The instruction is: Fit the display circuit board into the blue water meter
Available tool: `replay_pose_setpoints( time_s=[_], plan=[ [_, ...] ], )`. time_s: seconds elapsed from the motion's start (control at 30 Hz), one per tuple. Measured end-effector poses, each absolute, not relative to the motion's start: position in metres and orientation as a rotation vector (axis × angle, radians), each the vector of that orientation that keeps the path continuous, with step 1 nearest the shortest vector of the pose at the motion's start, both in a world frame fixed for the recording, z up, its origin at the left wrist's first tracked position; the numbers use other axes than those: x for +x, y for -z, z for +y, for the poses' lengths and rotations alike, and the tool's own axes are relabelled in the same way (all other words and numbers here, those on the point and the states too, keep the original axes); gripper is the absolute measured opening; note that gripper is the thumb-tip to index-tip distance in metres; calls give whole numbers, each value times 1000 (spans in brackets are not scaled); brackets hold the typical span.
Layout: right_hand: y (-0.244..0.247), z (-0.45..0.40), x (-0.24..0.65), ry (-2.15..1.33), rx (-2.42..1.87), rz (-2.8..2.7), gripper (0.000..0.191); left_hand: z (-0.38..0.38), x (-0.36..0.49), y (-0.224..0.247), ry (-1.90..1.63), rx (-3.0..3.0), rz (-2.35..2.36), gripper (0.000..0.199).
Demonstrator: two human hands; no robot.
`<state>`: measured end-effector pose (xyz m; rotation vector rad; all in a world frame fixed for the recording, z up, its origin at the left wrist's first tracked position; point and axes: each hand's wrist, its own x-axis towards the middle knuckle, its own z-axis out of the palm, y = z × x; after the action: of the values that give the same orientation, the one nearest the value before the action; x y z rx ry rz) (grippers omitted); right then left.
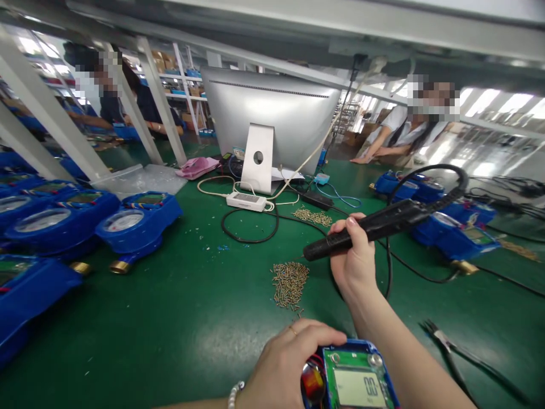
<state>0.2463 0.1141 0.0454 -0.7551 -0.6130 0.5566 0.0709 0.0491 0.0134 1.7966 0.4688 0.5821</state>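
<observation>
My right hand (355, 255) is closed around a black electric screwdriver (366, 228), its tip pointing left above the green table, close to a pile of small brass screws (290, 285). At the bottom, my left hand (285, 363) grips the left side of a blue meter housing (389, 378). An open top on this housing shows a green circuit board (354, 360) with a lit display, and a red and yellow part beside it. The underside of the housing is out of frame.
Blue meters (138, 224) line the left side; more blue meters (457, 236) lie at right. Pliers (447, 346) rest at lower right. A second screw pile (312, 217), cables, a white power strip (246, 201) and a monitor (272, 113) are ahead. Two people sit beyond.
</observation>
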Motion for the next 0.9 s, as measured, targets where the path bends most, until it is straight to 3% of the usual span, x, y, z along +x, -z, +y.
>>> replay_pose_setpoints(
  time_s=[0.53,0.7,0.9],
  plan=[
    [-25,134,242,-744,-743,-652,26,56,73,-15,-663,1726,550,61],
    [-52,122,248,-744,-720,-638,26,55,73,-17,-672,1723,551,60],
    [-109,81,262,-659,-680,-651,13,53,71,-20,-571,1743,643,69]
  ],
)
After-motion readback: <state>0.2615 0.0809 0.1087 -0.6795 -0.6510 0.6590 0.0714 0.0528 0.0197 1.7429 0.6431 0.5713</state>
